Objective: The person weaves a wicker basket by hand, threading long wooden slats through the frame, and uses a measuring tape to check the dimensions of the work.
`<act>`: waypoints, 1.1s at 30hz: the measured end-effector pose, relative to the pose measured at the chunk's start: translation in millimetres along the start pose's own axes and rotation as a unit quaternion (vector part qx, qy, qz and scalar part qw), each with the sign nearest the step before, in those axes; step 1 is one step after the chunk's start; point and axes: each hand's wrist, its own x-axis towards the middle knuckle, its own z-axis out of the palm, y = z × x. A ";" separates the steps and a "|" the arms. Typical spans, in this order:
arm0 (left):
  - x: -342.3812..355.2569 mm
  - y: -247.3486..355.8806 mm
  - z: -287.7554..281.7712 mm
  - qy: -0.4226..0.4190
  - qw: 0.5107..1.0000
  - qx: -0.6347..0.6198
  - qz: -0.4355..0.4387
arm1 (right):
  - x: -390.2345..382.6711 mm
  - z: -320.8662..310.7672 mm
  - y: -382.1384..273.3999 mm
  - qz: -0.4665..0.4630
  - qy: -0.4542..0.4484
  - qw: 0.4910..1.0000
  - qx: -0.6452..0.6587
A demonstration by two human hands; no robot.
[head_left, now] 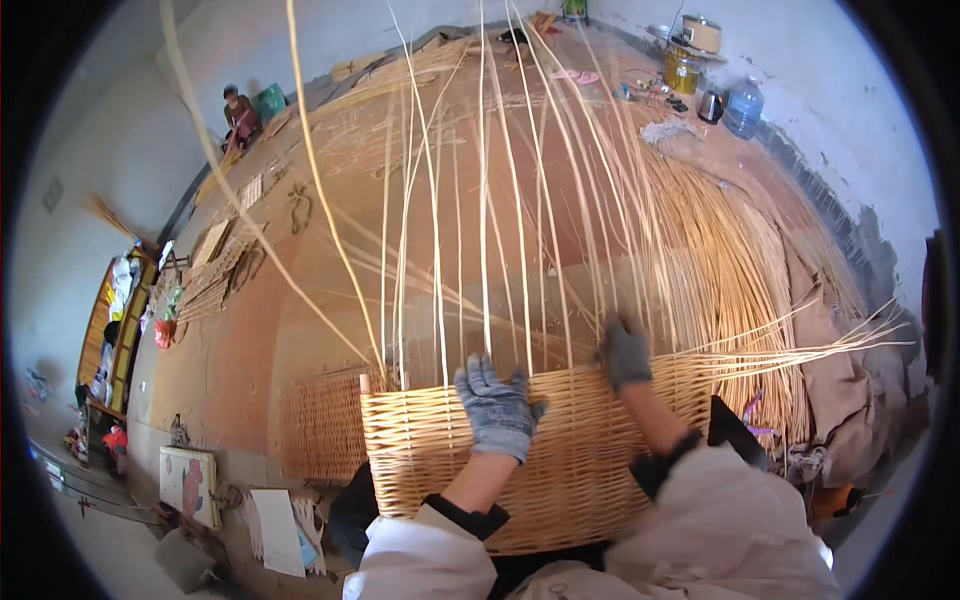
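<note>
A pale wicker panel (575,455) leans across my lap, its rows woven tight. Long upright willow rods (486,200) rise from its top edge, fanning away across the floor. My left hand (497,408), in a grey knit glove, lies on the top edge with its fingers stretched out between the rods. Over the same edge farther right is my right hand (626,352), gloved too. Motion smears its fingers, so whether it grips a rod is hidden. Loose rod ends (830,345) stick out past the panel's right side.
A thick bundle of rods (725,270) lies along the right. Another woven panel (318,425) rests on the floor at the left. Farther off are a water bottle (744,106), a kettle (711,107) and a seated person (240,115). A wooden cabinet (125,330) stands far left.
</note>
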 end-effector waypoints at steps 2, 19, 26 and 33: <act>30.4 6.5 41.7 0.214 0.791 -0.572 0.041 | -0.8 -25.6 5.0 0.043 -0.022 0.991 0.128; 48.0 69.6 -20.1 -0.087 0.945 -0.310 -0.058 | 48.7 -19.4 -37.7 -0.369 -0.122 0.759 -0.522; 73.3 62.1 -30.7 0.114 0.979 -0.169 0.005 | 58.5 -63.4 -69.0 -0.013 -0.057 0.987 -0.148; 125.5 96.9 -27.1 -0.130 0.958 -0.050 0.249 | -27.8 -107.3 -57.1 -0.156 -0.169 0.964 -0.131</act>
